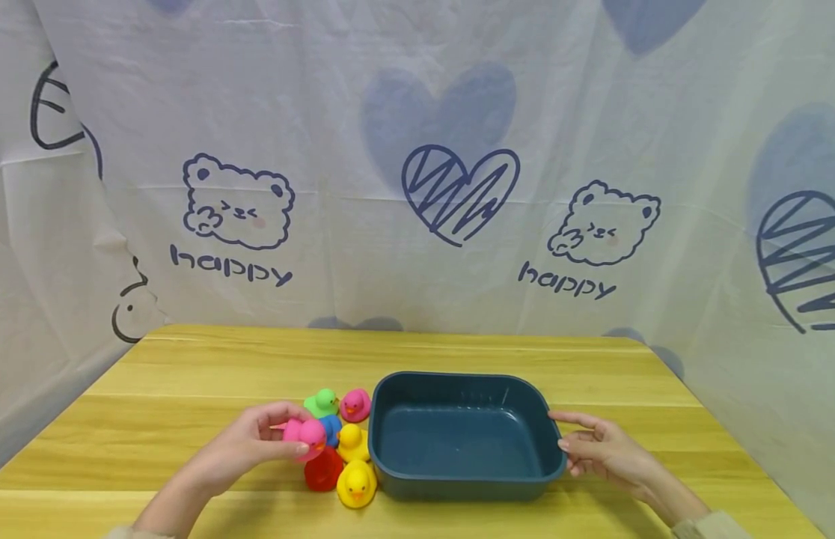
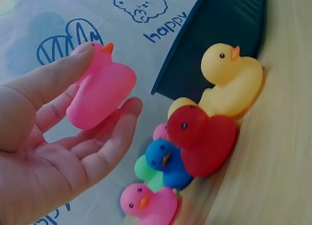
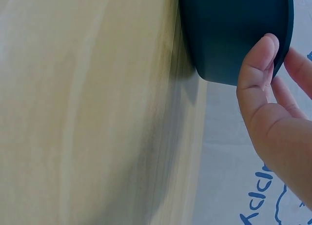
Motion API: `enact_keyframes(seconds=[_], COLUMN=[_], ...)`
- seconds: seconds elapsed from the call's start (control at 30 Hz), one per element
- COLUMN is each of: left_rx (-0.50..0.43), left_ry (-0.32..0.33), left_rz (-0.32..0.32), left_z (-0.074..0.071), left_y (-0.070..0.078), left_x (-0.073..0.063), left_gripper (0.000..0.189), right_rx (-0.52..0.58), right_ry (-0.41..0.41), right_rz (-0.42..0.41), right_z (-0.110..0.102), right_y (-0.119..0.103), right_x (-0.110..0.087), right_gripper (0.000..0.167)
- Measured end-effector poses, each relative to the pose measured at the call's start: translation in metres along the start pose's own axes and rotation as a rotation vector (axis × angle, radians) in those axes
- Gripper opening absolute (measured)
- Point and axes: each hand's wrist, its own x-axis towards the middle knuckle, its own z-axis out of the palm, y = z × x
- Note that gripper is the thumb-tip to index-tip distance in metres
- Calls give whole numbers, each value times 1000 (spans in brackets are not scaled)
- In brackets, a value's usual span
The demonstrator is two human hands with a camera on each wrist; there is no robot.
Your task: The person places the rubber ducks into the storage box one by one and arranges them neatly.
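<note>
My left hand (image 1: 259, 438) holds a pink rubber duck (image 2: 102, 91) between thumb and fingers, raised beside a cluster of other rubber ducks. That cluster has a red duck (image 1: 323, 470), a blue one (image 1: 331, 430), a green one (image 1: 321, 403), a pink one (image 1: 355, 405) and two yellow ones, one nearer (image 1: 357, 485) and one farther (image 1: 353, 443). Another pink duck (image 2: 150, 205) shows low in the left wrist view. At the dark teal bin (image 1: 458, 477), my right hand (image 1: 606, 455) grips the right rim, thumb and forefinger at its edge.
The bin stands on a wood-grain table (image 1: 215, 367), just right of the ducks. Behind the table hangs a pale cloth (image 1: 350, 224) printed with hearts, bears and the word "happy".
</note>
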Motion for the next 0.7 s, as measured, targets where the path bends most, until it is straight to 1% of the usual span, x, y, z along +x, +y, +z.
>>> enact_keyframes(seconds=[0.27,0.43,0.57,0.7], left_rx=[-47,-64,-59,-50], left_ry=[4,14,14,18], left_rz=[-22,-44,-52,-61], left_z=[10,17,22,28], left_y=[4,6,8,8], left_x=[11,17,22,31], left_gripper=[34,35,38,39], right_rx=[16,-2,-9,-4], right_ry=[-5,7,14,14], right_rz=[-7,-6,-3,-6], right_z=[1,1,2,2], right_y=[0,-1,-1,-2], right_x=[1,1,1,0], right_gripper=[41,42,41,40])
